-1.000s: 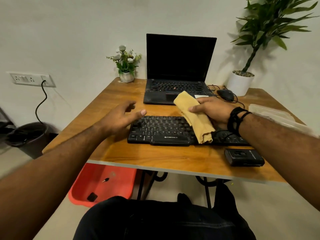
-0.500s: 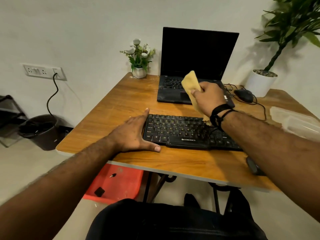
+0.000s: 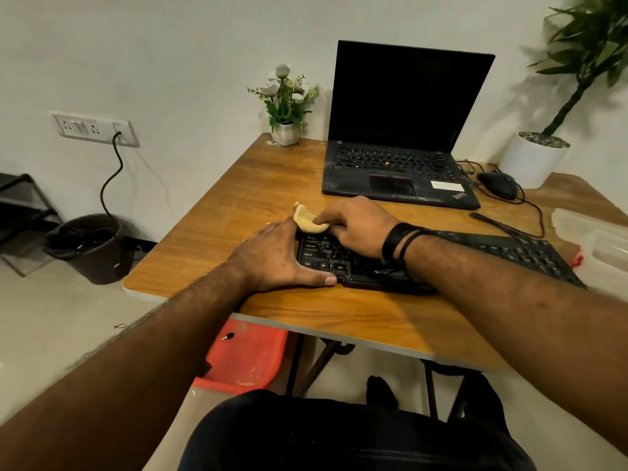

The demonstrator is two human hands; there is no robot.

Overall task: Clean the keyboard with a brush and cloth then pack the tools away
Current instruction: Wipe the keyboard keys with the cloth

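right hand (image 3: 353,229) pinching cloth (image 3: 307,220) on keyboard's (image 3: 509,251) left end | left hand (image 3: 275,258) flat, fingers straight, bracing that end on worktop (image 3: 217,232) | keyboard's long axis running off rightward, under right forearm

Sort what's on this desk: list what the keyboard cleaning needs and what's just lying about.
In use:
keyboard
yellow cloth, pressed on the keys by the right hand
left hand, steadying the keyboard's end

Lying about:
laptop
mouse
flower pot
big plant
clear plastic box
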